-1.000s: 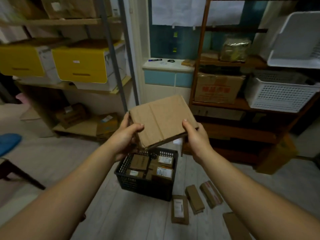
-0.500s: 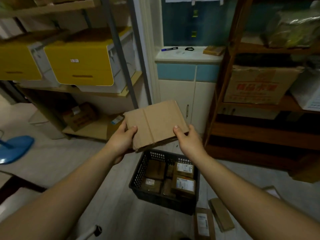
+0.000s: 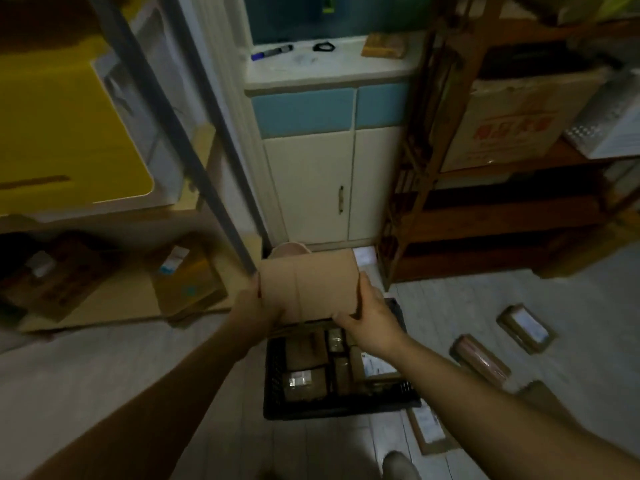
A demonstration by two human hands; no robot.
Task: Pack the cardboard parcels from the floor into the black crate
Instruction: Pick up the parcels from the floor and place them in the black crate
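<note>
Left hand (image 3: pixel 251 306) is clamped on the left edge of a flat parcel (image 3: pixel 310 289); its right edge is gripped by the right hand (image 3: pixel 372 320), thumb on top. It is held roughly level, long axis running left to right between the hands, above the far rim of the crate (image 3: pixel 273 372), which lies below and slightly nearer the body. Neither hand is judged nearer; a short lowering toward the body is called for. Plain matte card with a crease across the top is seen. Several small labelled boxes are enclosed by black latticed plastic walls. Rightward, loose parcels (image 3: pixel 479 358) are scattered on the pale plank floor (image 3: pixel 485 299).
</note>
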